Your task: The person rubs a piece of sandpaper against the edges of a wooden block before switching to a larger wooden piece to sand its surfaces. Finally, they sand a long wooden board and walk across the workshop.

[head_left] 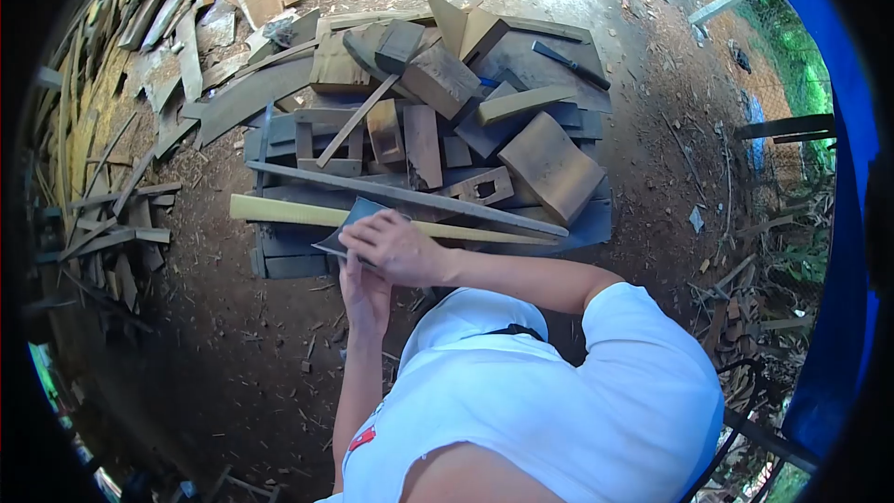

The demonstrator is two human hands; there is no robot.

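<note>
My right hand [402, 250] lies over a dark, thin sheet [359, 212] with its fingers bent and pressed on it. Just below, my left hand [366, 293] grips the lower edge of the same sheet, fingertips partly hidden under my right hand. The sheet is bent across a long pale yellow wood strip [289, 210], which passes under it and sticks out on both sides. A grey wood strip [419, 196] lies slantwise just beyond, close to my right hand.
A low wooden table [293, 265] holds wood blocks, a curved block [551, 168], a slotted piece [484, 188] and a dark-bladed tool [571, 65]. Scrap wood [186, 47] is piled at the left. A blue sheet [843, 224] hangs at the right.
</note>
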